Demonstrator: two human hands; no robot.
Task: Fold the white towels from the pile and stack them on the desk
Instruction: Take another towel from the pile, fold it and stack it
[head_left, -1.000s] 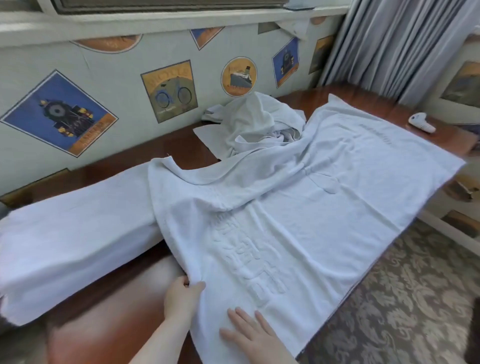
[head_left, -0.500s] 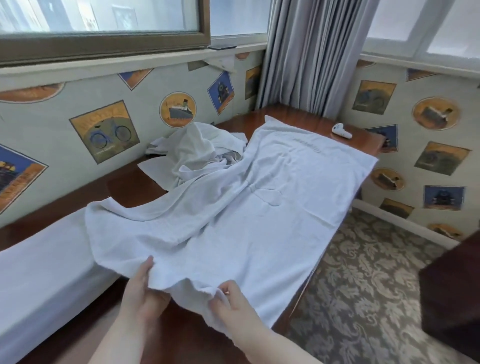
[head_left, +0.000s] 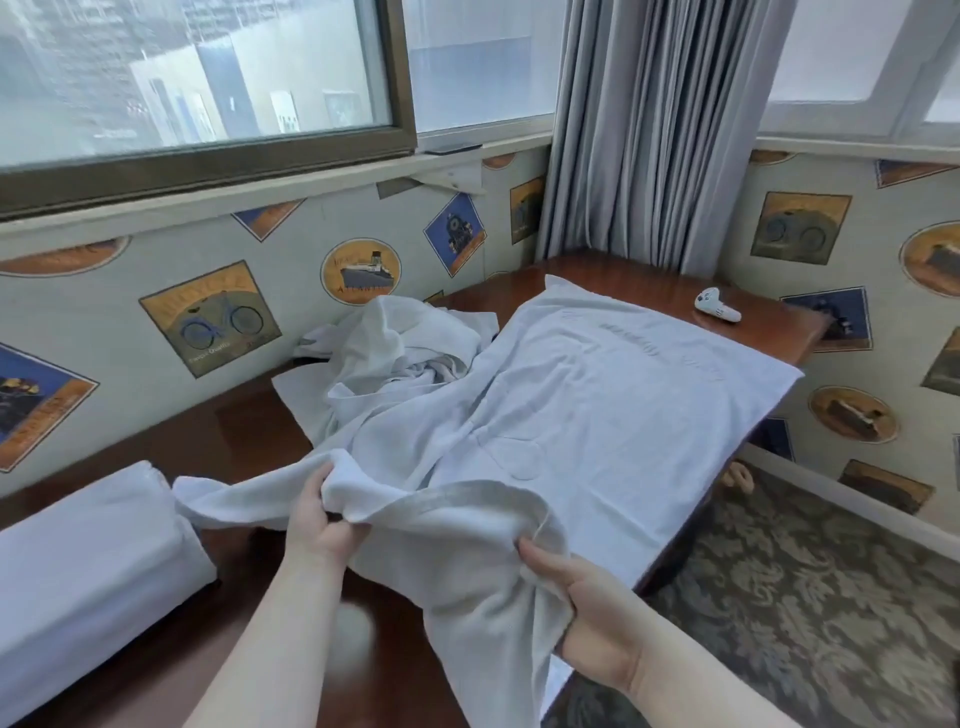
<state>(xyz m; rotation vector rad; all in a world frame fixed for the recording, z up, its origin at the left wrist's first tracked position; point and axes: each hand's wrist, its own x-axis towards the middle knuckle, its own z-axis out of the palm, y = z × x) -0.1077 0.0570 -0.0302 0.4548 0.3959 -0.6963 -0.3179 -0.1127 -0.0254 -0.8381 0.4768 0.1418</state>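
White terry towel lies spread on the reddish-brown wooden desk, its long axis running from 7 toward 1 o'clock. Its near end is lifted: the left hand pinches a bunched edge and the right hand grips the hem. A crumpled pile of white towels sits at 11 o'clock, and a folded white towel stack at 9.

The towel is white matt terry cloth with a raised woven pattern and a flat-woven band along its near hem. The pile at 11 o'clock is thinner, crumpled white cloth. The desk is dark red-brown wood, polished to a gloss. The curtain is grey pleated cloth. At 1 o'clock the controller looks like smooth white plastic.
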